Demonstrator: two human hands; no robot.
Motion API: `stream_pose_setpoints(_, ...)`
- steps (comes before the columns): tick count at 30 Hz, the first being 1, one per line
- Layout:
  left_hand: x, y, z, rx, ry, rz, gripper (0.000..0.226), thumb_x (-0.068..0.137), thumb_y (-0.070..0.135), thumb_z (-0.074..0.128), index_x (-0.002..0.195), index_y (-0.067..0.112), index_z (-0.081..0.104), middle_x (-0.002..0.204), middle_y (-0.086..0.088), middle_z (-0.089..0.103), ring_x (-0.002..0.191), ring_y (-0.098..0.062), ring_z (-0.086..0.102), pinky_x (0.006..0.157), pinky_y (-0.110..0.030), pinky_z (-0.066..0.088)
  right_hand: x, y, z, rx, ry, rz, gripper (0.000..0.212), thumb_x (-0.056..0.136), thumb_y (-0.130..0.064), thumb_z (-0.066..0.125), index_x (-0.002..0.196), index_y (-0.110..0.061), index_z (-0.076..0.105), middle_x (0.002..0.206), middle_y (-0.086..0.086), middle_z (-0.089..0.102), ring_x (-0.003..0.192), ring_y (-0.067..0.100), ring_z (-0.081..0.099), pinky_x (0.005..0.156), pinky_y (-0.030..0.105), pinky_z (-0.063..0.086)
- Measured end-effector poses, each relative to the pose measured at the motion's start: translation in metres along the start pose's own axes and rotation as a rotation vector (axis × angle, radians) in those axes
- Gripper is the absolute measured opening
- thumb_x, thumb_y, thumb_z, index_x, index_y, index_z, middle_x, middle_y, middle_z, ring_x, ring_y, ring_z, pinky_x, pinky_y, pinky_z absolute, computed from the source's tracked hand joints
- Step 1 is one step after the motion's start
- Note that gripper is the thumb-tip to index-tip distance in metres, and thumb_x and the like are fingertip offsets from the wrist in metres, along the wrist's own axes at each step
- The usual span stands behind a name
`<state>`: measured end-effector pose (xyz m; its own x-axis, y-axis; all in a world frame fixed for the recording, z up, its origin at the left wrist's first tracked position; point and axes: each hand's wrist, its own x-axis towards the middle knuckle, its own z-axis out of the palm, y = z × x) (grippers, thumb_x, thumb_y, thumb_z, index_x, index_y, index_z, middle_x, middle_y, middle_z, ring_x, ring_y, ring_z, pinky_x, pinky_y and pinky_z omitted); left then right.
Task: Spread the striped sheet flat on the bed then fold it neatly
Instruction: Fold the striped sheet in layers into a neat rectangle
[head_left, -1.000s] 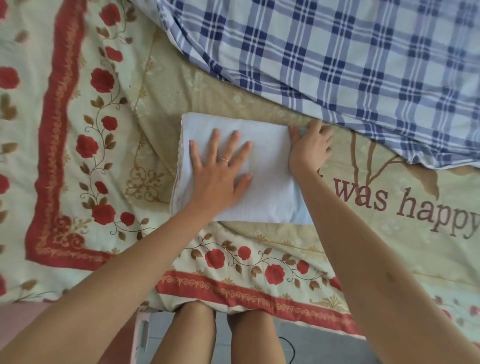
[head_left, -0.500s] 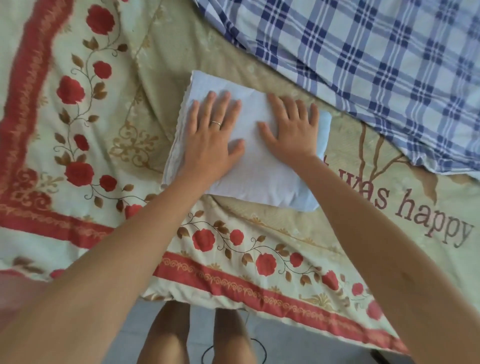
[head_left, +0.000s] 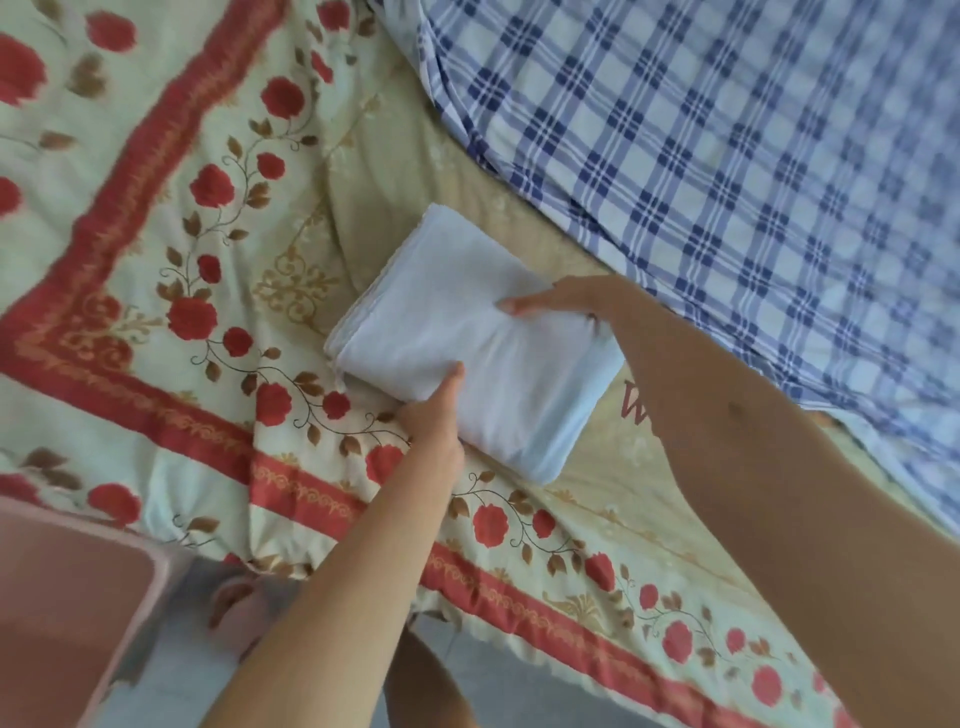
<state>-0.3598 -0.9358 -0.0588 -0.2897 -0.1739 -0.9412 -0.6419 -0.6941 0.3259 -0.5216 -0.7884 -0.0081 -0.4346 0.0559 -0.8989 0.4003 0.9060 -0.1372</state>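
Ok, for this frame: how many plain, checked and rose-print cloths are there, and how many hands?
Plain: 1, the folded pale blue sheet
Checked: 1, the blue checked sheet
Rose-print: 1, the bedspread
Hands: 2, the left hand and right hand
Total: 5

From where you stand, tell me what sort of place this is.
Most likely a bedroom in a home. A rose-patterned quilt and a blue plaid sheet lie spread out as bedding, and a folded pale sheet sits on top of them, the look of laundry being tidied.
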Motion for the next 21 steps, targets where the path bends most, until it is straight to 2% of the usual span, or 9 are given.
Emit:
stream_pose_setpoints(1, 0.004, 0.001, -0.006, 0.014, -0.010, 0.014, 0.070, 0.062, 0.033, 0.087, 0.116, 0.009, 0.049, 0.113, -0.002, 0.062, 0.100, -0.020, 0.062, 0.088, -0.031, 0.050, -0.007, 0.006, 0.007, 0.053, -0.039, 0.043, 0.107, 0.042, -0.086, 0.070, 0.126, -0.024, 0.051, 0.130, -0.007, 0.053, 0.115, 0.023, 0.052, 0.097, 0.040, 0.042)
stream_pose_setpoints(4, 0.010, 0.001, -0.045, 0.037, -0.184, -0.004, 0.087, 0.050, 0.040, 0.088, 0.124, 0.012, 0.053, 0.116, -0.004, 0.066, 0.101, -0.021, 0.065, 0.093, -0.039, 0.051, -0.035, 0.028, 0.045, 0.220, -0.043, 0.043, 0.065, 0.071, -0.069, 0.066, 0.115, -0.027, 0.045, 0.119, -0.011, 0.050, 0.109, 0.013, 0.045, 0.093, 0.035, 0.034)
stream_pose_setpoints(6, 0.009, -0.002, -0.073, 0.076, -0.209, 0.048, 0.088, 0.050, 0.038, 0.088, 0.128, 0.017, 0.052, 0.115, -0.002, 0.067, 0.101, -0.020, 0.065, 0.091, -0.039, 0.052, -0.048, 0.040, 0.077, 0.274, -0.053, 0.005, 0.065, 0.072, -0.066, 0.066, 0.119, -0.023, 0.051, 0.124, -0.005, 0.057, 0.113, 0.016, 0.051, 0.096, 0.034, 0.038)
stream_pose_setpoints(8, 0.005, 0.002, -0.097, 0.098, -0.175, 0.128, 0.075, 0.056, 0.031, 0.084, 0.124, 0.017, 0.055, 0.111, -0.003, 0.069, 0.097, -0.020, 0.067, 0.085, -0.037, 0.054, -0.060, 0.035, 0.110, 0.337, -0.060, -0.025, 0.059, 0.075, -0.060, 0.066, 0.116, -0.021, 0.053, 0.116, -0.004, 0.060, 0.111, 0.017, 0.055, 0.093, 0.031, 0.039)
stream_pose_setpoints(10, -0.001, 0.002, -0.134, 0.112, -0.130, 0.164, 0.063, 0.057, 0.034, 0.082, 0.115, 0.017, 0.061, 0.105, -0.004, 0.070, 0.094, -0.021, 0.067, 0.084, -0.038, 0.055, -0.072, 0.023, 0.146, 0.364, -0.058, -0.056, 0.047, 0.079, -0.054, 0.066, 0.112, -0.024, 0.052, 0.106, -0.011, 0.059, 0.099, 0.008, 0.055, 0.090, 0.030, 0.037)
stream_pose_setpoints(12, -0.004, 0.002, -0.178, 0.092, -0.093, 0.166, 0.059, 0.061, 0.035, 0.082, 0.113, 0.017, 0.061, 0.105, -0.004, 0.070, 0.094, -0.022, 0.067, 0.085, -0.040, 0.055, -0.081, 0.005, 0.181, 0.360, -0.070, -0.122, 0.044, 0.079, -0.049, 0.069, 0.112, -0.026, 0.054, 0.105, -0.012, 0.061, 0.102, 0.008, 0.057, 0.089, 0.029, 0.041)
stream_pose_setpoints(15, -0.013, 0.010, -0.256, -0.040, -0.003, 0.200, 0.034, 0.079, 0.015, 0.074, 0.110, 0.016, 0.060, 0.106, -0.006, 0.068, 0.091, -0.020, 0.066, 0.082, -0.037, 0.055, -0.098, -0.042, 0.242, 0.361, -0.104, -0.212, 0.043, 0.075, -0.045, 0.077, 0.110, -0.034, 0.056, 0.109, -0.011, 0.064, 0.102, 0.008, 0.061, 0.089, 0.027, 0.049)
stream_pose_setpoints(18, -0.017, 0.024, -0.337, -0.071, 0.141, 0.233, 0.045, 0.075, 0.013, 0.077, 0.116, 0.009, 0.060, 0.105, -0.006, 0.067, 0.087, -0.019, 0.065, 0.076, -0.033, 0.054, -0.118, -0.093, 0.310, 0.345, -0.131, -0.244, 0.064, 0.057, -0.053, 0.084, 0.113, -0.031, 0.061, 0.109, -0.008, 0.068, 0.102, 0.012, 0.064, 0.095, 0.035, 0.049)
stream_pose_setpoints(21, -0.024, 0.041, -0.441, -0.041, 0.244, 0.196, 0.046, 0.068, 0.029, 0.081, 0.107, 0.010, 0.066, 0.103, -0.010, 0.070, 0.088, -0.024, 0.067, 0.080, -0.037, 0.055, -0.141, -0.155, 0.385, 0.284, -0.154, -0.325, 0.044, 0.065, -0.039, 0.085, 0.101, -0.033, 0.061, 0.099, -0.013, 0.068, 0.097, 0.012, 0.065, 0.074, 0.016, 0.050)
